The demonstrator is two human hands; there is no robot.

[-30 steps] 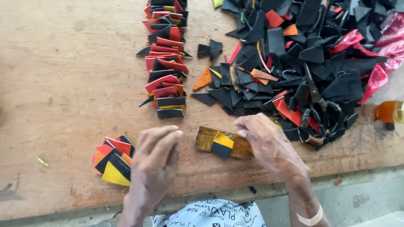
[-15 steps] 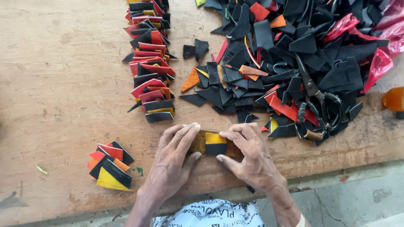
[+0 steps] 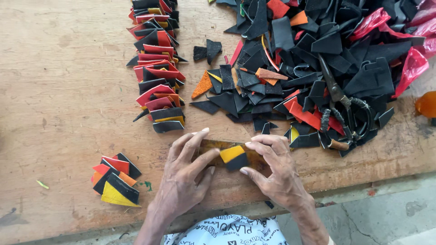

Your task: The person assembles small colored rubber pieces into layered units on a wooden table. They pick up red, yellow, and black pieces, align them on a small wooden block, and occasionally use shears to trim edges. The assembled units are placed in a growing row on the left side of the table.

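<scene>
Both of my hands rest on the wooden table (image 3: pixel 59 90) near its front edge. My left hand (image 3: pixel 186 174) and my right hand (image 3: pixel 274 170) press from either side on a small yellow and black folded piece (image 3: pixel 233 157). That piece lies on a brownish amber strip (image 3: pixel 213 146), which my fingers partly cover. A small stack of red, orange, black and yellow pieces (image 3: pixel 114 179) lies to the left of my left hand.
A long row of overlapping red, black and yellow folded pieces (image 3: pixel 156 68) runs away from me. A big heap of black, red and orange scraps (image 3: pixel 318 59) fills the right side, with dark scissors (image 3: pixel 343 109) on it. An orange object (image 3: pixel 427 104) sits at the right edge.
My left hand moved right from the small stack to the yellow and black piece. Both hands then closed in on it.
</scene>
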